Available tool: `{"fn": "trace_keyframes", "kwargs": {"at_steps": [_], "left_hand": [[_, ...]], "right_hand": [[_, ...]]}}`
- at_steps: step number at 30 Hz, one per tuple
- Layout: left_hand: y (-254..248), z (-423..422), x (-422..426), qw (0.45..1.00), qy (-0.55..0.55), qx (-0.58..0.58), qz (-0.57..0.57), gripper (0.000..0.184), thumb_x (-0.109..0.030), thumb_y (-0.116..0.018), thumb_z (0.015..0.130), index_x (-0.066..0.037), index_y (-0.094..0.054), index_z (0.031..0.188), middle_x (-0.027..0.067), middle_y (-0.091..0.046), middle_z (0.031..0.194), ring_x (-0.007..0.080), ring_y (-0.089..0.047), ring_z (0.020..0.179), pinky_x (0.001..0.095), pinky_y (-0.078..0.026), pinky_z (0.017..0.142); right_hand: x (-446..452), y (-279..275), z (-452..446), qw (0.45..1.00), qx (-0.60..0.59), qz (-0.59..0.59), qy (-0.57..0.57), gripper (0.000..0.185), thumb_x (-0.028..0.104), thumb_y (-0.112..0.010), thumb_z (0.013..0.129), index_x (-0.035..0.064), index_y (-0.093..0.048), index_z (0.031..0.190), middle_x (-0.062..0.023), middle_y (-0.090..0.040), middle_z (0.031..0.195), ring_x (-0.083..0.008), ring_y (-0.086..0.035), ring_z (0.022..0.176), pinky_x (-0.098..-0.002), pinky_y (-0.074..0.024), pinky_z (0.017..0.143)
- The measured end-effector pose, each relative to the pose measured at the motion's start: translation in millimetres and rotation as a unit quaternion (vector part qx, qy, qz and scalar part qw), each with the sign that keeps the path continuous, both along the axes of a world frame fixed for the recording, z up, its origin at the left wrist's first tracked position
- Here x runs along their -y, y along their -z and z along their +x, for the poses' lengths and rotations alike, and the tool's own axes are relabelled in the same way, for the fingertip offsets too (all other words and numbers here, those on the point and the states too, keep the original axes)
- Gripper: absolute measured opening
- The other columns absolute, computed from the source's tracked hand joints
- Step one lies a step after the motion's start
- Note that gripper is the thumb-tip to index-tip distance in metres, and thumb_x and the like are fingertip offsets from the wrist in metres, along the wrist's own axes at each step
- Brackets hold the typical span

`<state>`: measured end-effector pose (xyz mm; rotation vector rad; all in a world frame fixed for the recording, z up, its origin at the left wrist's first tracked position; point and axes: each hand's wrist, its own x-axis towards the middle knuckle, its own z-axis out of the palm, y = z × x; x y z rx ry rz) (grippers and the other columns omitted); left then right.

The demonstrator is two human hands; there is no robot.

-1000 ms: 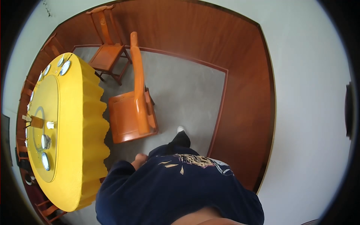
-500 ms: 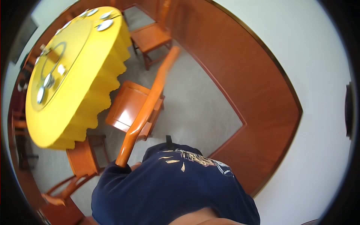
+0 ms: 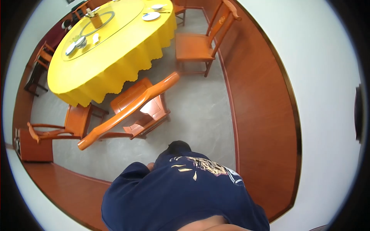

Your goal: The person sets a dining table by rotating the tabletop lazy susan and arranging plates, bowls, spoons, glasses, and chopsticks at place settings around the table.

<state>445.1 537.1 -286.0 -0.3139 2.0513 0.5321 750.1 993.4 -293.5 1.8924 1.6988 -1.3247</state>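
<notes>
One left hand (image 3: 150, 166) shows partly past a bent navy sleeve (image 3: 125, 181); finger spread cannot be determined. Nearest stands a glossy wooden chair (image 3: 131, 108), its top rail curved.

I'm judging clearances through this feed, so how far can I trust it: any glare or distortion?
Head view: wide-lens distortion bows the wood panelling; black vignetting fills both side edges; glare washes out part of the near chair's seat.
</notes>
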Motion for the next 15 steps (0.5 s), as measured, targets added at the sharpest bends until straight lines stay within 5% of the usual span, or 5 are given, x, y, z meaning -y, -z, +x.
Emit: {"fn": "trace_keyframes", "kwargs": {"at_steps": [6,8,10,12,15], "left_hand": [[8,17,-64,0.997,-0.075,0.015,0.004,0.023,-0.024,-0.046,0.075,-0.005,-0.058,0.076,0.0109,-0.057,0.078,0.0224,-0.055,0.077,0.0321,-0.043,0.067],[17,6,-84,0.996,-0.09,0.025,0.003,0.023,-0.024,-0.046,0.075,-0.005,-0.058,0.076,0.0106,-0.057,0.077,0.0221,-0.055,0.076,0.0319,-0.043,0.067],[23,-16,-109,0.994,-0.106,0.031,0.008,0.022,-0.024,-0.046,0.075,-0.005,-0.057,0.076,0.0103,-0.057,0.077,0.0217,-0.054,0.076,0.0317,-0.043,0.067],[36,-45,-136,0.991,-0.126,0.032,0.017,0.022,-0.024,-0.046,0.075,-0.005,-0.057,0.076,0.0099,-0.057,0.077,0.0214,-0.054,0.076,0.0315,-0.043,0.067],[34,-90,-170,0.988,-0.148,0.025,0.03,0.022,-0.024,-0.046,0.076,-0.005,-0.057,0.077,0.0095,-0.057,0.076,0.0208,-0.054,0.075,0.0312,-0.043,0.066]], "right_hand": [[-105,-2,-137,0.996,-0.033,0.017,-0.075,0.028,0.025,-0.047,0.078,0.0006,-0.058,0.071,-0.0073,-0.054,0.06,-0.014,-0.053,0.056,-0.0285,-0.042,0.05],[-134,-19,-216,0.991,-0.108,-0.077,-0.021,0.026,0.026,-0.046,0.078,0.0011,-0.053,0.083,-0.0049,-0.048,0.054,-0.0175,-0.048,0.049,-0.0329,-0.0334,0.038],[-159,-1,-284,0.98,-0.16,-0.115,-0.035,0.024,0.027,-0.047,0.077,0.0038,-0.052,0.076,-0.0029,-0.043,0.051,-0.0159,-0.044,0.045,-0.0327,-0.0264,0.033],[-170,26,-352,0.976,-0.155,-0.063,-0.142,0.029,0.03,-0.047,0.078,0.0027,-0.054,0.076,-0.0042,-0.047,0.054,-0.0169,-0.046,0.046,-0.0331,-0.0319,0.036],[-163,-14,-437,0.902,-0.11,0.025,-0.417,0.031,0.03,-0.047,0.079,0.0013,-0.055,0.07,-0.0051,-0.047,0.051,-0.016,-0.043,0.042,-0.0315,-0.0338,0.038]]}}
